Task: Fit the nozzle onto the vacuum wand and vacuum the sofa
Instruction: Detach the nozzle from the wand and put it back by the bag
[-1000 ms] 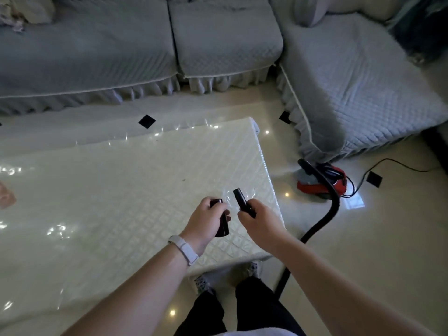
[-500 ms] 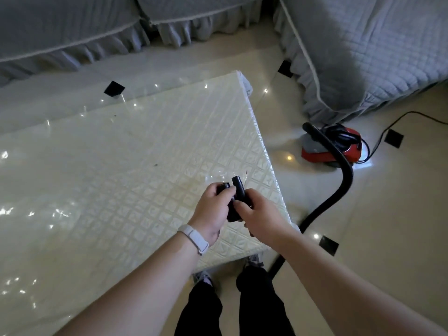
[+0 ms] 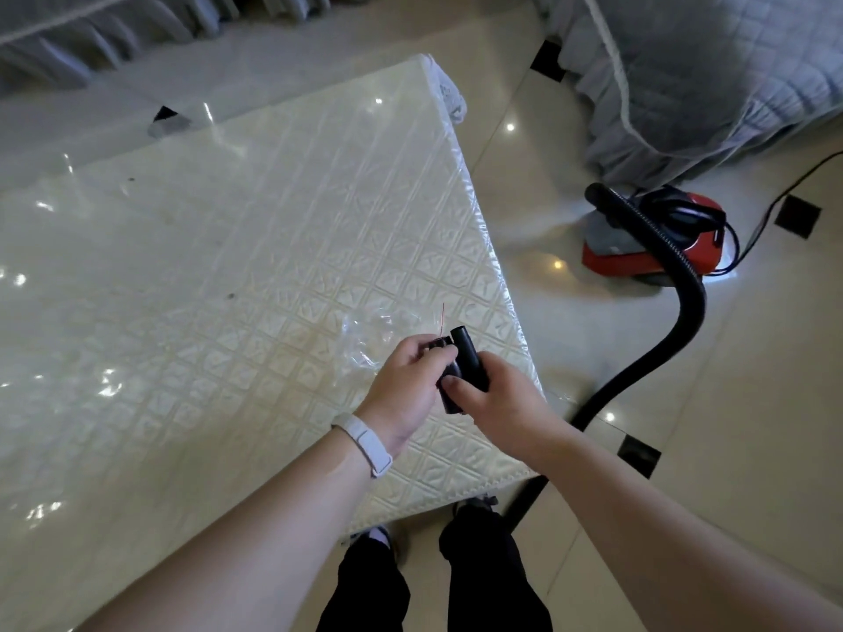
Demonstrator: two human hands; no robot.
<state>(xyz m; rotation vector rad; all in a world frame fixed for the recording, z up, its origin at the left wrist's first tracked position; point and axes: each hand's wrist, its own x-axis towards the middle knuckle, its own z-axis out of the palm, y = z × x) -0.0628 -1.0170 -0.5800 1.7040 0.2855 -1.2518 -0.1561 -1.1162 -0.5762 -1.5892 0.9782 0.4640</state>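
Left hand [image 3: 406, 380] closed around the short black nozzle [image 3: 449, 390]; right hand [image 3: 497, 399] gripping the black wand [image 3: 466, 358] end, touching the nozzle alongside it. Both over the near-right corner of the worktop [image 3: 228, 289]. Hose [image 3: 684, 321] runs right of the hands to the red vacuum [image 3: 652, 244], beside the sofa [image 3: 707, 70].

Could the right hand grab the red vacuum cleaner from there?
Probably not: the right hand is shut on the wand, and the red vacuum cleaner sits on the floor well beyond it.
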